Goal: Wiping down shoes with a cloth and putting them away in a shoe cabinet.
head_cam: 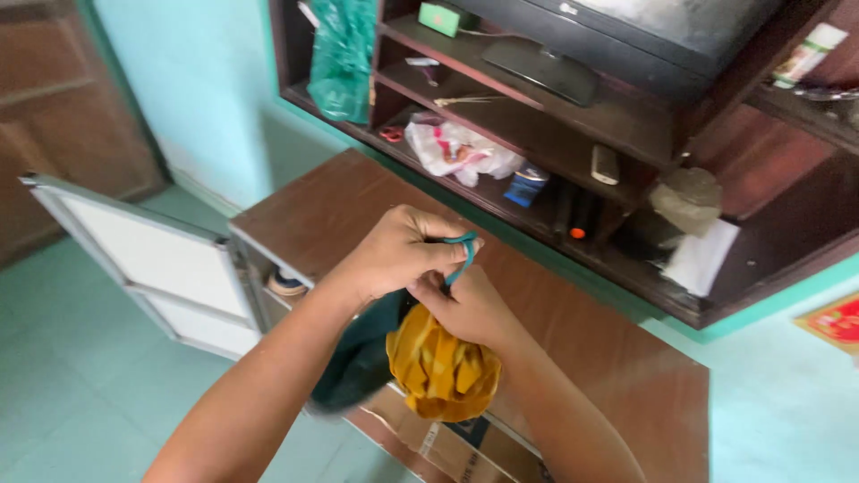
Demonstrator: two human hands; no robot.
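A bunched mustard-yellow cloth hangs in the air below both hands, above the front edge of a brown wooden cabinet top. The right hand is closed around the gathered neck of the bundle. The left hand sits just above it, thumb and fingers pinched shut on a thin teal band that loops over the knuckles. A dark green cloth hangs beside the yellow one, under the left wrist; what holds it is hidden.

Behind the hands stands a dark wooden shelf unit holding a white plastic bag, a small blue box and a green plastic bag. To the left a white cabinet door stands open. The bundle blocks the view of the cabinet's front, and both forearms are cut off by the bottom edge.
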